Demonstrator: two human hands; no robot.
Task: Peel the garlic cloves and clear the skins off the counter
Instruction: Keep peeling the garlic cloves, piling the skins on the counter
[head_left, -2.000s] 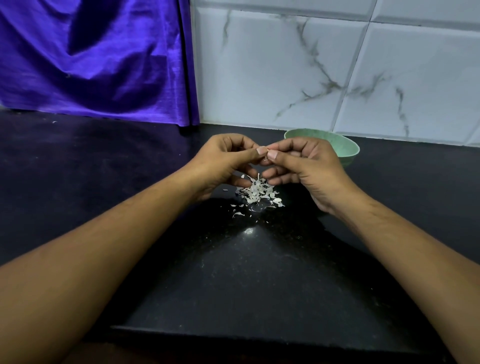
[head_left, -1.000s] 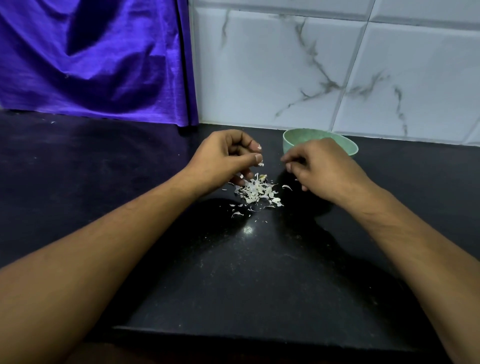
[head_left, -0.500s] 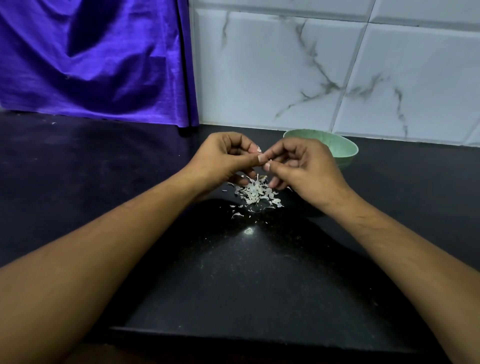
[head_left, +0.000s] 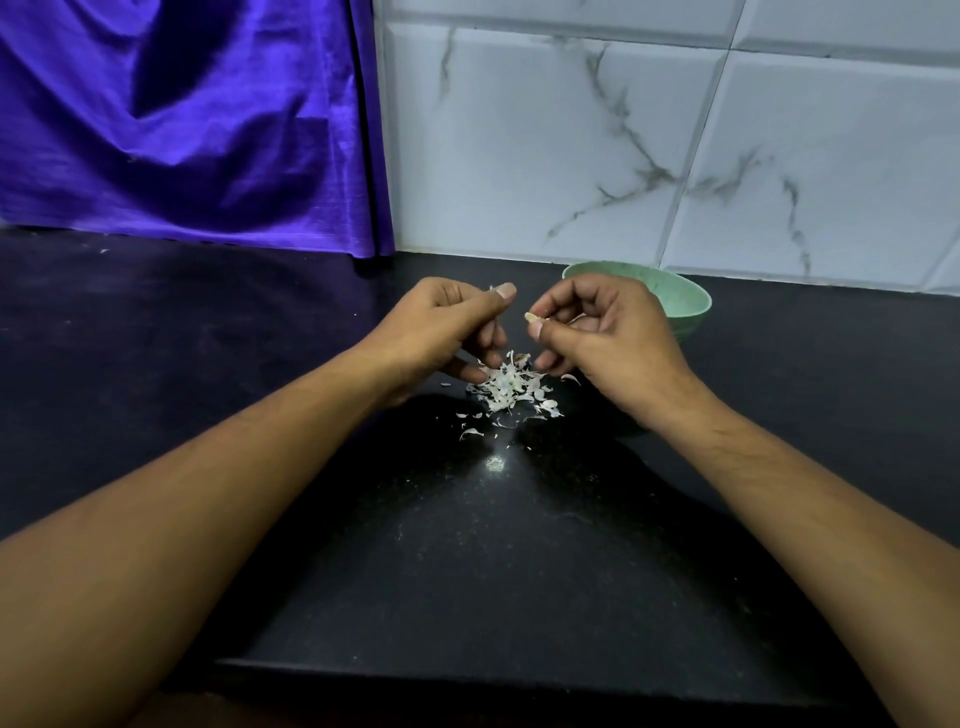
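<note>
Black counter (head_left: 493, 571), speckled, with one bright glare spot near centre. Both bare forearms reach in from the near corners.

Garlic skins (head_left: 511, 389): loose white pile on the counter, directly below and between the two hands, with a few flakes scattered on its near side.

Left hand (head_left: 447, 327): fingers curled, thumb pressed to forefinger, pinching a small scrap of skin (head_left: 492, 288) at the tip. Lower fingers are close to the pile's edge.

Right hand (head_left: 608, 338): fingers curled, thumb and forefinger pinching a garlic clove (head_left: 531, 316), pale tip showing. Clove is held above the pile, apart from the left hand.

Green bowl (head_left: 685, 301): behind the right hand, partly hidden; contents not visible.

Behind: marbled white tile wall (head_left: 571, 145) and purple cloth (head_left: 182, 119) hanging at far left.
</note>
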